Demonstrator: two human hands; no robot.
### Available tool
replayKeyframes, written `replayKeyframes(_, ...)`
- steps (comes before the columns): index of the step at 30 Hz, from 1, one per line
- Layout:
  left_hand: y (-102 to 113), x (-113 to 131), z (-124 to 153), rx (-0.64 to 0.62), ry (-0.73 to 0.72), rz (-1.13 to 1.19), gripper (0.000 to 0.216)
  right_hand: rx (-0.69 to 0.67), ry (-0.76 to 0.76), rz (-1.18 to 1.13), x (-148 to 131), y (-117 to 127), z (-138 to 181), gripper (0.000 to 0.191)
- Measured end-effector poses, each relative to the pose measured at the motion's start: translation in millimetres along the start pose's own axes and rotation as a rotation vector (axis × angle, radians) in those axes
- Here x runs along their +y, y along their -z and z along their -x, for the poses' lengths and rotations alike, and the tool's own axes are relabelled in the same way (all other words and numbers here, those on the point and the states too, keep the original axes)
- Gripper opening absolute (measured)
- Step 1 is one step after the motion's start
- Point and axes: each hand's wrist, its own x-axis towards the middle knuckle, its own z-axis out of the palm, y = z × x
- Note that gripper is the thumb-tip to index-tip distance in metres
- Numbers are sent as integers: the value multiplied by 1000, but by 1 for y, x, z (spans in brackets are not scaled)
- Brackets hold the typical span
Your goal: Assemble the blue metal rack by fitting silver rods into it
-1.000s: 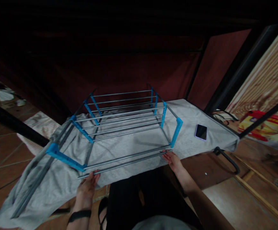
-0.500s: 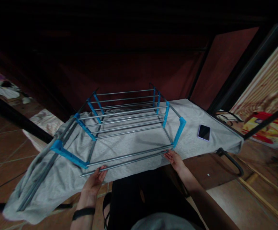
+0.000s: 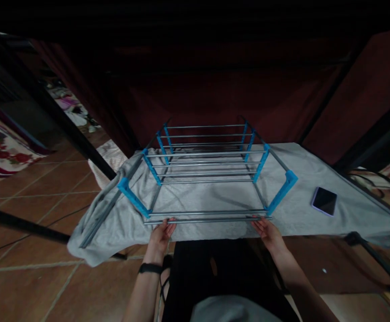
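Observation:
A grey metal tube (image 3: 211, 220) lies level along the front of a rack of metal rods and blue plastic connectors (image 3: 206, 173). My left hand (image 3: 161, 232) grips the tube close to its left end, the thumb above it and the fingers below. Near the right end, my right hand (image 3: 266, 229) pinches the same tube. Just behind it runs the rack's lowest front rod, between two slanting blue connectors (image 3: 134, 199). The rack rests on a grey cloth (image 3: 201, 197).
Loose grey tubes (image 3: 100, 219) lie on the cloth at the left. A phone (image 3: 324, 201) rests at the right. Dark red panels (image 3: 215, 98) stand behind the rack. Black bars (image 3: 80, 143) slope past the left side, above a tiled floor (image 3: 30, 286).
My view has swung left, so everything sits further right. The tube, slanted before, now appears level and nearly parallel to the rack's front rod. Both hands still hold it.

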Motion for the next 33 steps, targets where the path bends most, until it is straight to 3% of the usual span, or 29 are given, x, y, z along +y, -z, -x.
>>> replayKeyframes(12,2,-8,-4,9,-59,-3,25,-29,19,28,4,6,-4,15)
replayKeyframes(25,5,-13,-7,-6,-77,-23,29,37,18,45,7,10,-9,14)
replayKeyframes(33,1,-14,-2,-14,-90,-14,27,25,13,38,3,0,-5,9)
